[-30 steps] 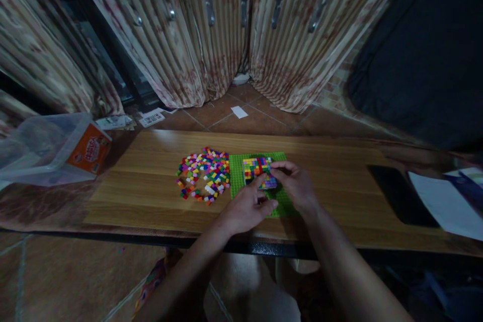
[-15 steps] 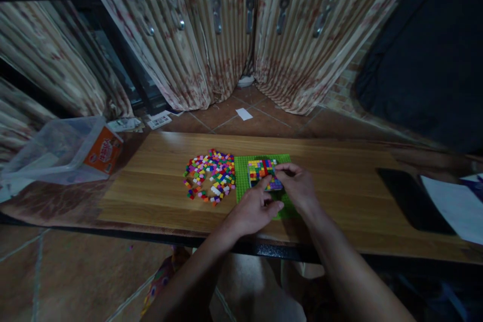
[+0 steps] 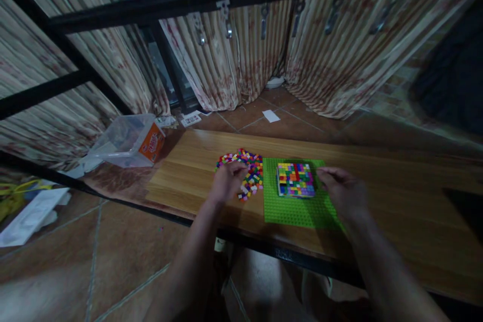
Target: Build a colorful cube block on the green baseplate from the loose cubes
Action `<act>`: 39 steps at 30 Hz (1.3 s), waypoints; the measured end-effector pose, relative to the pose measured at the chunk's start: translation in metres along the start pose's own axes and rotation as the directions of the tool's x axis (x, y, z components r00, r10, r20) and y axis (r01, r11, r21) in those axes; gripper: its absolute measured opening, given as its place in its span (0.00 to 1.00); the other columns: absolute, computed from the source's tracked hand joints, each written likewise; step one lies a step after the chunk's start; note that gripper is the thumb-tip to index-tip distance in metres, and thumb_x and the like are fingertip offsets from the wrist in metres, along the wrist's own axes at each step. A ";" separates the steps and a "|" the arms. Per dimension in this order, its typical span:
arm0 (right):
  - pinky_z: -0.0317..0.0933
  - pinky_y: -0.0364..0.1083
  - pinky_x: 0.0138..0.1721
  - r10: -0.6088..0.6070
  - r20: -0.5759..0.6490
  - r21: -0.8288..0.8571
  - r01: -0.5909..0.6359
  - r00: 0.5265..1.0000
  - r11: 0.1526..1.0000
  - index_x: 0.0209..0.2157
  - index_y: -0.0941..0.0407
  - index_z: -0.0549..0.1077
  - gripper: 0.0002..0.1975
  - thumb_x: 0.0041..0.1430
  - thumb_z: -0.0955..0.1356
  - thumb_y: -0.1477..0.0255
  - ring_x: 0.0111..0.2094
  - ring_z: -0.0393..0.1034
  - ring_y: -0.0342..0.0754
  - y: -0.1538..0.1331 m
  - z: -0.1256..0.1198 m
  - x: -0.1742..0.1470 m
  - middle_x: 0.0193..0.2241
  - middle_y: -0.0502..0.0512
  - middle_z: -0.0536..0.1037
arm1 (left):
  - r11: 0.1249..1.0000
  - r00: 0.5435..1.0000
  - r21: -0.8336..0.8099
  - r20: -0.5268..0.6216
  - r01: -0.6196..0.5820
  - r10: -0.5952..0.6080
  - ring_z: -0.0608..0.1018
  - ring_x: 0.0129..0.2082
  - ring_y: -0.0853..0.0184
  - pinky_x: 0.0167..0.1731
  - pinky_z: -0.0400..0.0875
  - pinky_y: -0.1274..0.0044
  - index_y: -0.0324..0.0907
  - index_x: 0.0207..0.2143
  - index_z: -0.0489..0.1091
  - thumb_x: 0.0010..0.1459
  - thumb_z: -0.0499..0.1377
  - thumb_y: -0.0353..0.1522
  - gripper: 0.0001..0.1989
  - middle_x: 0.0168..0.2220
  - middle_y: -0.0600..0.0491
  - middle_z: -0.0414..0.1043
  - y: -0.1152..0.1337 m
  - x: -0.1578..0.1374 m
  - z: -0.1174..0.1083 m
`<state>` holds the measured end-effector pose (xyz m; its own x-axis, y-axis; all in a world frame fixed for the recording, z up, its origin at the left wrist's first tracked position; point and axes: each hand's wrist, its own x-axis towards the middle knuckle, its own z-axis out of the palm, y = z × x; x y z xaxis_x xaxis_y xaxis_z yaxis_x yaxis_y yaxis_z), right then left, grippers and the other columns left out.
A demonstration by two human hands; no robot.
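Observation:
My left hand (image 3: 227, 181) hovers at the near side of a pile of small multicoloured toy bricks (image 3: 254, 171), covering part of it. Its fingers are loosely bent and slightly apart, with no brick visible in them. A green studded baseplate (image 3: 287, 214) lies right of the pile. On it stands a low rectangular block built of many coloured bricks (image 3: 296, 180), with a red strip across its top. My right hand (image 3: 345, 193) is over the baseplate's right edge, beside the block and apart from it. Its thumb and forefinger are pinched; anything between them is too small to make out.
The wooden tabletop (image 3: 181, 176) carries the bricks and baseplate. A clear plastic bin with an orange label (image 3: 132, 143) stands off its left end. A dark flat object (image 3: 466, 206) lies at the far right. Black metal bars with hooks (image 3: 226, 20) cross in front of the curtains.
My left hand has left the brick block and moved left to the loose pile. My right hand has drawn off the block to its right. The view has turned left and tilted.

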<state>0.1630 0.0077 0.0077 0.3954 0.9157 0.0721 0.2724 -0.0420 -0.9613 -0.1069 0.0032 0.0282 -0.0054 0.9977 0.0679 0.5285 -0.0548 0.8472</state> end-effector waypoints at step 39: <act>0.65 0.46 0.32 -0.132 0.387 0.295 0.013 0.912 0.956 0.30 0.52 0.79 0.08 0.47 0.73 0.64 0.27 0.70 0.44 -0.040 0.016 -0.040 0.26 0.49 0.79 | 0.892 0.936 -0.436 0.252 -0.119 0.248 0.70 0.27 0.72 0.31 0.66 0.79 0.39 0.33 0.68 0.57 0.58 0.35 0.07 0.26 0.56 0.68 0.044 -0.021 0.040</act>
<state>0.1222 -0.0211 0.0390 -0.0149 0.9959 0.0896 0.0072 0.0897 -0.9959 -0.0495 -0.0190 0.0432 0.3398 0.9299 0.1406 0.1021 -0.1850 0.9774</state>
